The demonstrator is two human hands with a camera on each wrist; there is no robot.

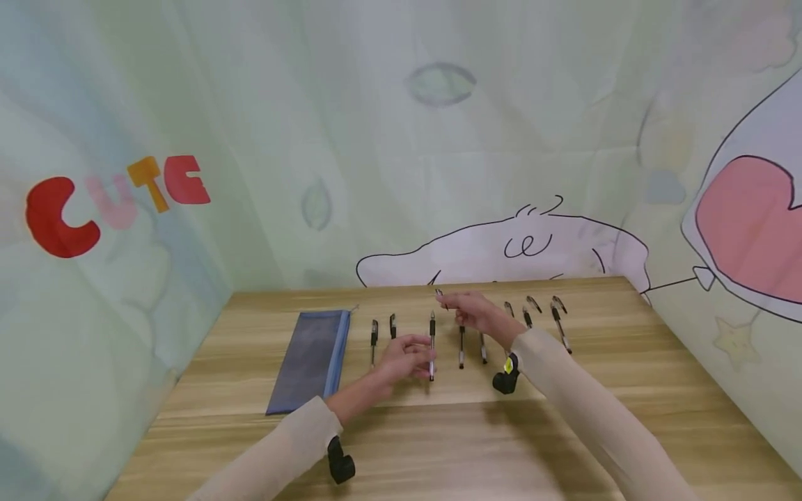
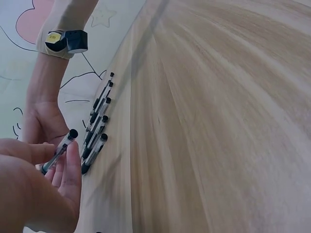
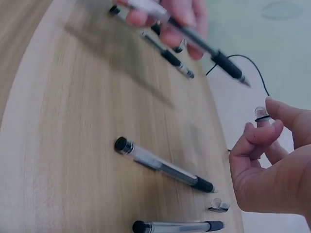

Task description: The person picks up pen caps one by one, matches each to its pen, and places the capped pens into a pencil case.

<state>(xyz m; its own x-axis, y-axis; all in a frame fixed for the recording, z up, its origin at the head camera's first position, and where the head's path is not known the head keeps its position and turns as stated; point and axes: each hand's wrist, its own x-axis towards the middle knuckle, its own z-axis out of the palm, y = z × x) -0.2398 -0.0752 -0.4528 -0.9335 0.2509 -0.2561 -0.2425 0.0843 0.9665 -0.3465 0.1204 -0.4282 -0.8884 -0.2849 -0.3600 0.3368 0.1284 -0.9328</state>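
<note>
My left hand (image 1: 401,360) pinches an uncapped clear gel pen (image 1: 432,337) near its rear end. The pen's black grip and bare tip point away toward the wall, and it hangs above the table in the right wrist view. Between thumb and fingers, my right hand (image 1: 477,312) holds a clear pen cap (image 3: 261,114), apart from the pen tip. Under and beside the right arm lie several uncapped pens, among them one pen (image 3: 165,167) with a loose cap (image 3: 219,206) beyond its tip. Two pens, a nearer pen (image 1: 374,334) and another pen (image 1: 392,325), lie left of my left hand.
A blue mesh zip pouch (image 1: 303,365) lies flat at the left of the wooden table (image 1: 426,445). Loose caps, such as the cap (image 1: 560,304) at the far right, sit behind the uncapped pens. A printed curtain (image 1: 376,139) rises behind the table's back edge.
</note>
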